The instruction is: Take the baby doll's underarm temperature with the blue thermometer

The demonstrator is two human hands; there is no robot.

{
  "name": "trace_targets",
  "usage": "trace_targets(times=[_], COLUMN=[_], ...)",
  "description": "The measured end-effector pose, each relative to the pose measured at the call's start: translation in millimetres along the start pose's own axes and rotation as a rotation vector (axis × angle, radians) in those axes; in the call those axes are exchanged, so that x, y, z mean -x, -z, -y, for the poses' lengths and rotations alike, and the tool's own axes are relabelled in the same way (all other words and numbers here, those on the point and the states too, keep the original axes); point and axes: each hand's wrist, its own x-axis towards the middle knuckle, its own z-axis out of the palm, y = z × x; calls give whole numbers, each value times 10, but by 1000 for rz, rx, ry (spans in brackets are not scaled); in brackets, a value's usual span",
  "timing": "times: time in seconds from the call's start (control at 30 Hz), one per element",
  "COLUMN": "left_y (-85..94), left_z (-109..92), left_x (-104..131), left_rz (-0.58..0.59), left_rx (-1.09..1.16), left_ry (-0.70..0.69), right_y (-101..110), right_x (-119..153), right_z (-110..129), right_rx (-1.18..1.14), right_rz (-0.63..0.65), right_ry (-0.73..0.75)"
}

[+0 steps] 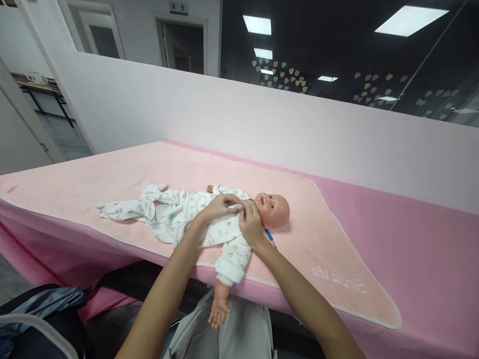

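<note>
Doll's arm: I see one bare arm [220, 304] hanging over the near worktop [430, 264] edge.
Right hand: my right hand [251, 225] pinches the romper [209, 222] collar at the neck – fingers closed on cloth.
Left hand: my left hand [219, 206] grips the same collar, just beside the right.
Baby doll: the baby doll [224, 214] lies face up on the pink blanket [329, 249], head [273, 209] to my right.
Far side: a pale partition wall [262, 119] – behind the worktop.

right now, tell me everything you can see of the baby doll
The baby doll lies on its back on the pink blanket, its bald, plastic-looking head to the right. It wears a white printed sleepsuit, loose and rumpled over the legs. One sleeved arm hangs over the table edge, bare hand down. The left hand and right hand grip the suit at its neck.
</note>
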Motion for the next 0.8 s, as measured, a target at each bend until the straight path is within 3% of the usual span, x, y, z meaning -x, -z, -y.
trace_targets(times=[0.23, 0.4, 0.8], left_y=[23, 22, 17], left_z=[5, 16, 6], left_x=[19, 15, 15], left_rz=[21, 45, -66], left_rx=[84, 124, 82], left_ry=[-14, 0, 12], right_y=[2, 7, -3], right_x=[-13, -17, 4], right_z=[-5, 2, -29], right_rx=[19, 18, -8], right_rz=[44, 2, 15], right_ry=[-27, 15, 18])
